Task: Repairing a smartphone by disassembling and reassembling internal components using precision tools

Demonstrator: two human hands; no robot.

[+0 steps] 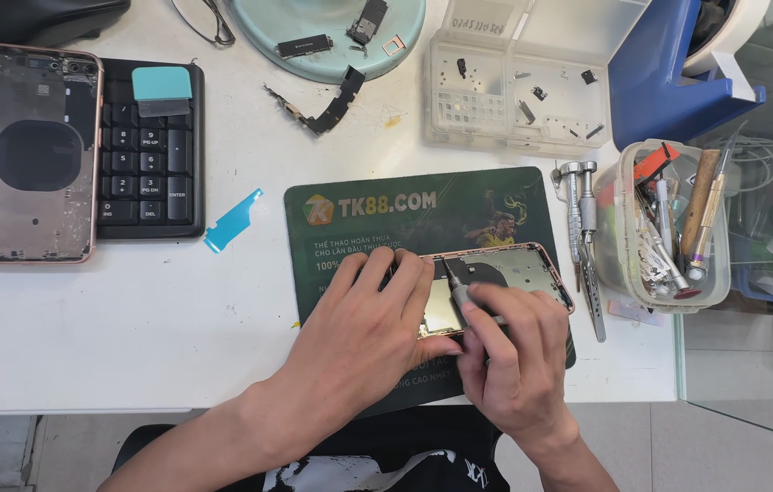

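Note:
An opened phone housing (523, 273) with a rose-gold rim lies on a dark green mat (404, 214) on the white table. My left hand (368, 337) lies flat over its left half and presses it down. My right hand (514, 355) grips a small grey screwdriver (455, 284), whose tip touches the inside of the housing near its upper edge.
A second empty phone housing (33, 153) rests on a black keyboard (151, 150) at the left. Behind the mat are a clear parts tray (518, 100) with small screws and a round teal dish (327, 32). A tub of tools (673, 228) and loose screwdrivers (582, 228) are at the right.

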